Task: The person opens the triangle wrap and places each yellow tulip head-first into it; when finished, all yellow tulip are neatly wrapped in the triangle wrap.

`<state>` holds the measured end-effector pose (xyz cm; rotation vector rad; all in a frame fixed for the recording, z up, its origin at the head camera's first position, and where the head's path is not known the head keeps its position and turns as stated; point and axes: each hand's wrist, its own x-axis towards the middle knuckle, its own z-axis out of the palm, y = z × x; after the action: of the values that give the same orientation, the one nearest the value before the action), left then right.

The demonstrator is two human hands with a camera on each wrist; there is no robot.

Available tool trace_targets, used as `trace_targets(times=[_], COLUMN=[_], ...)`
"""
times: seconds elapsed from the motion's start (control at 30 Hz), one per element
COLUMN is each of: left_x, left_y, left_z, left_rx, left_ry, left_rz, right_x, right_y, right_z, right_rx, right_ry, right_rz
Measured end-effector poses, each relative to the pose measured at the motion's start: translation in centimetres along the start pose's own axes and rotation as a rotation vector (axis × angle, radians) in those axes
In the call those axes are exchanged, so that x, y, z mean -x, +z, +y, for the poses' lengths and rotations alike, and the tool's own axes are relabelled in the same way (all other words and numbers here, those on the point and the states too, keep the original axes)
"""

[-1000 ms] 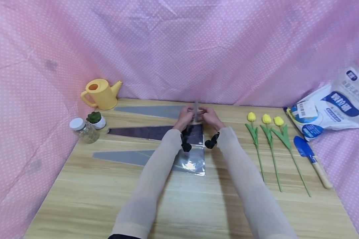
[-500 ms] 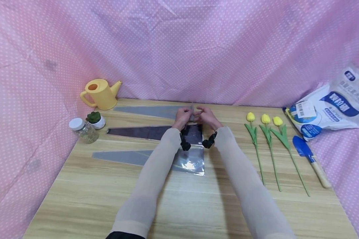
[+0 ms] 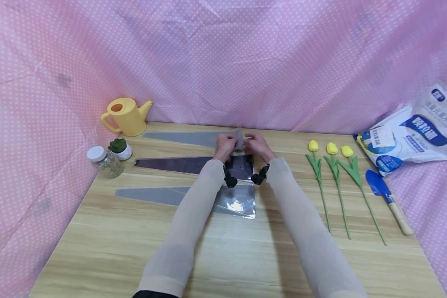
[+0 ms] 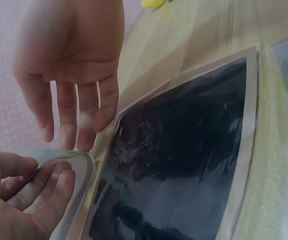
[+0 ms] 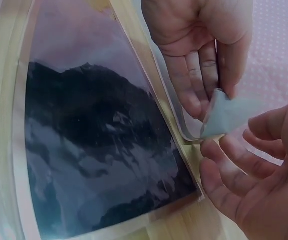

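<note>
At the back of the table lies a tapered grey flower sleeve (image 3: 182, 138), its wide right end bent upward. Thumb and fingers of my left hand (image 3: 225, 145) pinch that end; the left wrist view shows the thin film between them. My right hand (image 3: 258, 145) is just right of the raised edge. In the right wrist view its fingers are spread and loosely bent close to the film (image 5: 223, 116), without gripping it. Whether a fingertip touches is unclear. Directly in front lies a black flower sleeve (image 3: 179, 164), and nearer still a second grey sleeve (image 3: 149, 195).
On the left stand a yellow watering can (image 3: 128, 120), a small potted succulent (image 3: 122, 151) and a white-lidded jar (image 3: 109, 166). To the right are three yellow tulips (image 3: 337, 178), a blue trowel (image 3: 389, 200) and a white bag (image 3: 413, 132). Pink dotted cloth (image 3: 223, 62) hangs behind.
My left hand has shifted slightly left with the sleeve's end, which now stands more spread out. The right hand's fingers have drawn back a little from the film.
</note>
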<state>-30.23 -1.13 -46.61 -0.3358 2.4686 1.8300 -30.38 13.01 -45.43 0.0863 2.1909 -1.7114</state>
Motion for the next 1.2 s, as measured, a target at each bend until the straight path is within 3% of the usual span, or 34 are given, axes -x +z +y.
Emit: trace_targets(times=[0.23, 0.43, 0.6, 0.97, 1.2], left_x=[0.0, -0.2, -0.4, -0.3, -0.6], left_y=[-0.3, -0.5, -0.6, -0.8, -0.9], left_z=[0.1, 0.1, 0.0, 0.0, -0.5], left_rx=[0.178, 0.189, 0.227, 0.369, 0.338], left_ry=[0.021, -0.016, -0.047, -0.101, -0.147], left_rz=[-0.054, -0.119, -0.157, -0.177, -0.133], right_x=[-0.2, -0.1, 0.0, 0.0, 0.0], right_y=[0.3, 0.5, 0.8, 0.1, -0.3], right_z=[0.0, -0.3, -0.5, 0.0, 0.6], right_rx=[0.014, -0.023, -0.016, -0.008, 0.001], right_ry=[-0.019, 0.004, 0.035, 0.025, 0.019], right_rz=[0.023, 0.026, 0.081, 0.185, 0.214])
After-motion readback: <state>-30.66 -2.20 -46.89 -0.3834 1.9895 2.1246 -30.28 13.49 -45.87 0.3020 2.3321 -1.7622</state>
